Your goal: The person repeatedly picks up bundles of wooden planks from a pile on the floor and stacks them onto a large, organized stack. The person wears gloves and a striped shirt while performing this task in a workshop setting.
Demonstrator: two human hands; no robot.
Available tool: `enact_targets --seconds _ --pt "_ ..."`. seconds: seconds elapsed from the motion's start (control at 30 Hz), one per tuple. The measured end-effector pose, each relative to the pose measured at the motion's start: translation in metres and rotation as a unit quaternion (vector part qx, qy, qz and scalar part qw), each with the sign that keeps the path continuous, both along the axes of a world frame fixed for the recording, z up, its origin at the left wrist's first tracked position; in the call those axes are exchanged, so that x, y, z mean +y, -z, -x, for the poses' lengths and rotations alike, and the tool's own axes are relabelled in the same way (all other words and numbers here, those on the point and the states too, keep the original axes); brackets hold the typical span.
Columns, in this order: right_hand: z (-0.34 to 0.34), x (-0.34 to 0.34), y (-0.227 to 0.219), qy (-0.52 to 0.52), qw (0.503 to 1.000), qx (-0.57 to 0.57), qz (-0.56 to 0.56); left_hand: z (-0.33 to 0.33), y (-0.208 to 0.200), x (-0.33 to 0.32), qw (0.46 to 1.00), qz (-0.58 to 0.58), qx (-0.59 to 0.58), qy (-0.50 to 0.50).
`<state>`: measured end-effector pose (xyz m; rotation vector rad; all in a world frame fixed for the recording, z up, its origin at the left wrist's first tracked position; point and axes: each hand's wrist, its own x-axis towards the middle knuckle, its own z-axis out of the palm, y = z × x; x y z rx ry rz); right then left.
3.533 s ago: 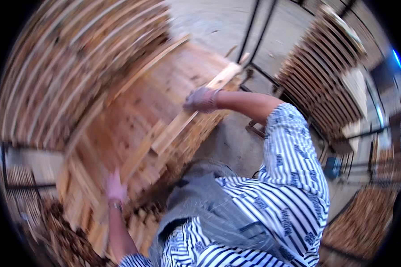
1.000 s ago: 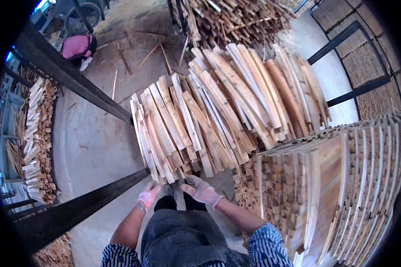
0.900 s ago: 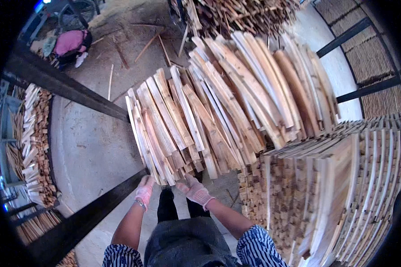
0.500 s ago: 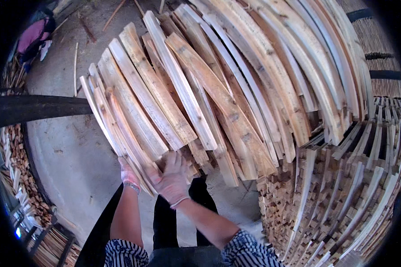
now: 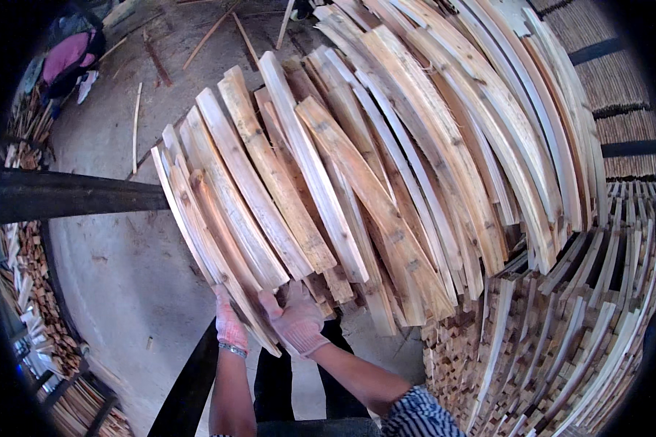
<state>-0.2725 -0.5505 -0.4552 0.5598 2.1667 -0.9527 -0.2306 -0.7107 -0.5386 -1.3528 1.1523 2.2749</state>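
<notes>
A broad heap of long, rough-sawn wooden strips (image 5: 328,211) lies in front of me, their near ends pointing toward my body. My left hand (image 5: 230,325), in a pale pink glove, is closed against the outer side of the leftmost strips (image 5: 229,284); its fingertips are partly hidden by the wood. My right hand (image 5: 297,325), gloved likewise, presses against the near ends of the strips just beside them. Its thumb stands apart from its fingers, and no strip is enclosed in it. One knotty strip (image 5: 375,200) lies slantwise over the others.
At the right stands a dense stack of wooden strips (image 5: 532,357). A dark beam (image 5: 80,197) reaches the heap from the left. Loose sticks (image 5: 211,35) lie on the concrete floor (image 5: 116,277). A person in pink (image 5: 69,57) is at the far left, near piled wood (image 5: 33,284).
The heap and both hands sit lower and farther right in the picture as the view shifts. My right hand has moved from lying across the leftmost strips to the neighbouring strip ends.
</notes>
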Motion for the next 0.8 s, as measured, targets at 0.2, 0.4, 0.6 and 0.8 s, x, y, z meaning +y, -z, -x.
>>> enact_targets --seconds 0.2,0.4,0.6,0.8 --pt "0.013 0.018 -0.006 -0.086 0.994 0.039 0.056 -0.005 -0.008 0.029 0.991 0.125 0.025 0.051" --pt "0.019 -0.007 0.003 -0.069 0.996 0.051 -0.039 0.009 0.003 0.048 0.994 0.021 -0.013 -0.11" --pt "0.026 0.022 -0.034 -0.079 0.986 -0.099 0.112 -0.007 -0.049 0.014 0.994 0.086 -0.054 0.029" --pt "0.047 0.036 -0.001 -0.037 0.966 -0.04 0.251 0.03 -0.054 0.035 0.999 0.016 0.038 -0.012"
